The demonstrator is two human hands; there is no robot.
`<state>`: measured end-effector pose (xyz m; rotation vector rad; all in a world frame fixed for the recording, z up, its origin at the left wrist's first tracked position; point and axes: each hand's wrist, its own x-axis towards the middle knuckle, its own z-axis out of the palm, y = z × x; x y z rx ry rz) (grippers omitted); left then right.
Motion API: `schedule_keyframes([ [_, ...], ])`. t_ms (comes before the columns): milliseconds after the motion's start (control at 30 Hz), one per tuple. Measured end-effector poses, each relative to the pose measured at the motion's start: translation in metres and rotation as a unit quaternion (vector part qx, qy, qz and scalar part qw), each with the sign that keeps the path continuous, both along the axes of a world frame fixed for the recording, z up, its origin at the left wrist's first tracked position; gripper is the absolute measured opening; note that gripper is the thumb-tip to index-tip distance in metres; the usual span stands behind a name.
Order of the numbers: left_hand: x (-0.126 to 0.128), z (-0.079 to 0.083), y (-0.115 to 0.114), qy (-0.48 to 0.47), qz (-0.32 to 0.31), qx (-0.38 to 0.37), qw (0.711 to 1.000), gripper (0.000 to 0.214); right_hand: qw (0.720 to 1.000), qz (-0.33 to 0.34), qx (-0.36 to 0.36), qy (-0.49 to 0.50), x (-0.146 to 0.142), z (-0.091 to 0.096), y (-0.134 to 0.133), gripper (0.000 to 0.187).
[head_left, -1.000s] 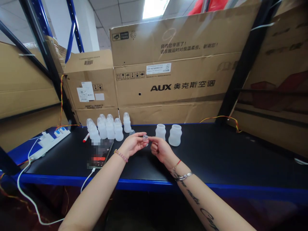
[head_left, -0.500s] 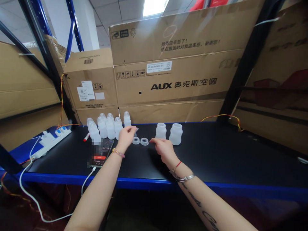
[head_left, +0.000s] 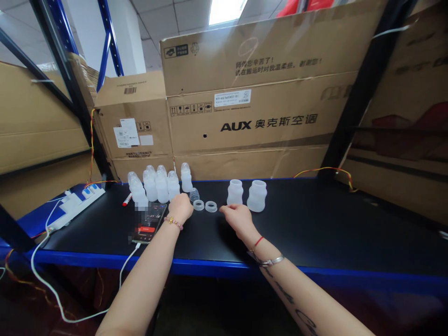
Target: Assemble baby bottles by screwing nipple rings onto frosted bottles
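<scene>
My left hand (head_left: 180,207) rests curled on the black tabletop (head_left: 315,224), just left of a pair of translucent silicone rings (head_left: 205,206) and near a clear dome-shaped piece (head_left: 194,194). No object shows in its fingers. My right hand (head_left: 238,220) lies low with its fingertips just right of the rings, holding nothing. Behind the left hand stands a cluster of several frosted plastic bottles (head_left: 157,185). Two wider frosted bottle bodies (head_left: 247,195) stand beyond my right hand.
A smartphone (head_left: 149,223) with a partly blurred screen lies by my left wrist, its cable running off the table's blue front edge (head_left: 105,261). A red-capped marker (head_left: 127,199) and a white power strip (head_left: 82,205) lie left. Large cardboard boxes stand behind the table.
The small clear piece, pinched between both hands earlier, now stands on the table beside the bottles. Two rings have appeared on the table. My left hand has lowered and let go.
</scene>
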<state>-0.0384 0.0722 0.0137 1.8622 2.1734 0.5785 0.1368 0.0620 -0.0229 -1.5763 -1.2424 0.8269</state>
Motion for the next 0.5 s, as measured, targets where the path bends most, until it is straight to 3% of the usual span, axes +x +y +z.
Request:
schedule_keyframes([
  [100,0.002,-0.003,0.002,0.028,-0.019,0.009,0.999,0.032,1.000,0.002,0.000,-0.018,0.001,-0.001,0.000,0.016],
  [500,0.004,-0.011,0.004,-0.004,-0.046,0.031,0.998,0.035,0.999,-0.003,0.009,-0.042,0.002,-0.003,0.001,0.015],
])
